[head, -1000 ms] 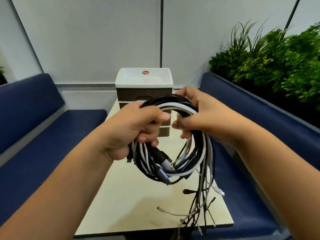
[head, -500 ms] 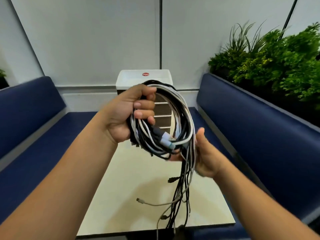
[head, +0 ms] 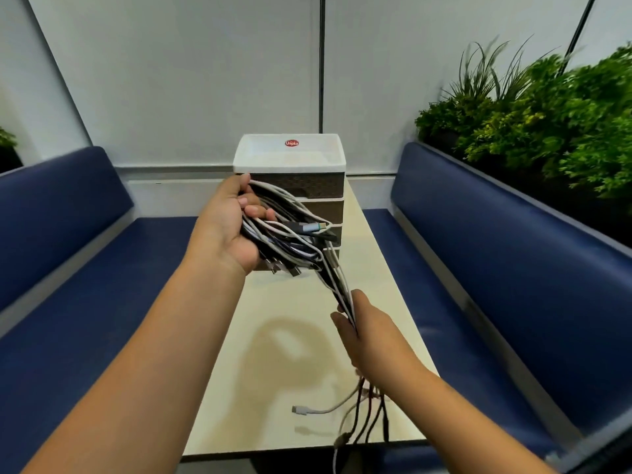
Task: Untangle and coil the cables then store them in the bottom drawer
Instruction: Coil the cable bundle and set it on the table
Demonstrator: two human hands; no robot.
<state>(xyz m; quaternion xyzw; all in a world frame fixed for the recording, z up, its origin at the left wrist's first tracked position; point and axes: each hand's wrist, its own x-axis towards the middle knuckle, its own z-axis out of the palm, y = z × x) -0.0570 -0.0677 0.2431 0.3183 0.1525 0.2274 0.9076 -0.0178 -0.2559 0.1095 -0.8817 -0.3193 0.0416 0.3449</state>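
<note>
A bundle of black and white cables [head: 290,234] is coiled in my left hand [head: 232,224], which grips it in front of the drawer unit. The loose strands run down to my right hand [head: 369,336], which holds them together low over the table; their plug ends [head: 345,415] dangle below it near the table's front edge. The small drawer unit [head: 290,159] has a white top and brown drawers and stands at the far end of the table. Its lower drawers are partly hidden behind the coil, and those I can see are closed.
The beige table [head: 273,371] is narrow, with blue benches on the left [head: 85,302] and right [head: 496,268]. Green plants [head: 547,114] fill a planter behind the right bench. A white wall stands behind the drawer unit.
My left hand has moved the coil forward and tipped it flatter in front of the drawers. My right hand has slid down the loose strands, pulling them taut toward me.
</note>
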